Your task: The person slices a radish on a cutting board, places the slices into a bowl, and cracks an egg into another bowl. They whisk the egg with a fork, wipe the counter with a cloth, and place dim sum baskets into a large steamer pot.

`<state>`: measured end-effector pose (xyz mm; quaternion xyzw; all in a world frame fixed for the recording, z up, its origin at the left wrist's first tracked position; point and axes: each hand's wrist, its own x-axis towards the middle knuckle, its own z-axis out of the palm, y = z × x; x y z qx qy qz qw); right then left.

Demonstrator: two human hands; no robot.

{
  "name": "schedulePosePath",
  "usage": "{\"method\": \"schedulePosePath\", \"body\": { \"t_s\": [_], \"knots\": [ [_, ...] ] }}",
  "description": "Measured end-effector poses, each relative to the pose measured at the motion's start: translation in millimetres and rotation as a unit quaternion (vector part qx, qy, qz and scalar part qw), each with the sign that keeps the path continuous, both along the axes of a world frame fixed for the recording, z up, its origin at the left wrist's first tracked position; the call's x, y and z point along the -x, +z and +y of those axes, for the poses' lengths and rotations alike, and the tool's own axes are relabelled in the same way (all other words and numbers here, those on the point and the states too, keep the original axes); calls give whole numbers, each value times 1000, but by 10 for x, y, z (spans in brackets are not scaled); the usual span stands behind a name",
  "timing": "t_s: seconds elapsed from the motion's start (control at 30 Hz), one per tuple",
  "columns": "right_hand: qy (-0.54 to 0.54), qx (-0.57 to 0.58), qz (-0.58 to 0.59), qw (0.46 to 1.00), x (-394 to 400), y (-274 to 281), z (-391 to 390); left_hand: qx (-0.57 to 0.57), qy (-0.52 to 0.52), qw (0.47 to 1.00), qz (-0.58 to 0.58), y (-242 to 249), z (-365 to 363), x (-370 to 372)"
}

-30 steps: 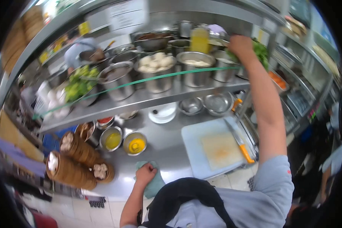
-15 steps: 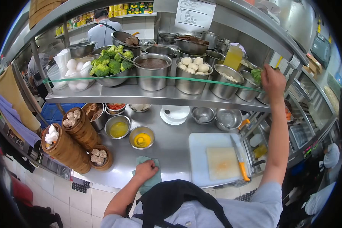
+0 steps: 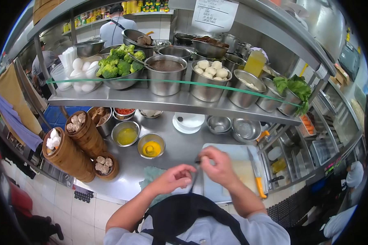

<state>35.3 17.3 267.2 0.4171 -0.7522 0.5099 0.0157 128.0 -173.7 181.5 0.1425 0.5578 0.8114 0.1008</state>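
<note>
My right hand [image 3: 217, 164] is closed, over the left edge of the white cutting board [image 3: 213, 181]. A small dark bit shows at its fingertips, too small to name. My left hand [image 3: 176, 178] hovers just left of it, fingers loosely curled and apart, holding nothing that I can see. A green cloth [image 3: 150, 175] lies on the counter under my left wrist. On the board's right side lies a knife with an orange handle [image 3: 260, 187], beside a pale square sheet [image 3: 243, 173] partly hidden by my right hand.
Bamboo steamers [image 3: 71, 159] stand at the left, near a bowl of egg yolk [image 3: 151, 149]. On the shelf above are broccoli [image 3: 118, 65], white balls [image 3: 210, 70] and leafy greens [image 3: 298, 89]. A person [image 3: 112, 28] stands beyond the shelf.
My right hand has come down from the leafy greens at the shelf's right end to above the board. My left hand has lifted off the green cloth and moved right.
</note>
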Motion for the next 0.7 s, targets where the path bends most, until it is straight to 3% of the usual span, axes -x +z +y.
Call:
{"method": "schedulePosePath", "body": {
  "t_s": [0.03, 0.1, 0.2, 0.23, 0.3, 0.33, 0.4, 0.47, 0.53, 0.57, 0.67, 0.7],
  "knots": [
    [3, -1, 1, 1000, 38, -149, -135, 47, -3, 999, 6, 69, 50, 6],
    [63, 20, -212, 975, 79, -372, -338, 97, 18, 995, -34, 32, 107, 23],
    [59, -13, -250, 966, 59, -546, -471, 166, 71, 981, -72, -194, 109, 34],
    [53, -22, -202, 978, 48, -688, -482, 94, 118, 982, -110, -286, 83, 51],
    [56, -64, -224, 971, 26, -1002, -432, -51, 189, 969, -150, -458, -7, 80],
    [60, -103, -244, 962, -1, -1077, -406, -54, 189, 969, -148, -439, -39, 70],
    [81, -141, -300, 940, -68, -1127, -342, -178, 298, 918, -191, -381, -108, 37],
    [100, -178, -355, 912, -111, -1183, -306, -208, 271, 923, -176, -509, -211, 1],
    [114, -72, -391, 910, -116, -1240, -299, -228, 230, 930, -172, -605, -238, -2],
    [113, -72, -391, 911, -122, -1244, -300, -228, 230, 930, -172, -641, -230, -2],
    [116, 1, -367, 923, -171, -1213, -380, -310, 180, 915, -185, -753, -220, 37],
    [101, -28, -268, 958, -212, -1236, -414, -344, 178, 902, -192, -790, -212, 59]
  ]
}}
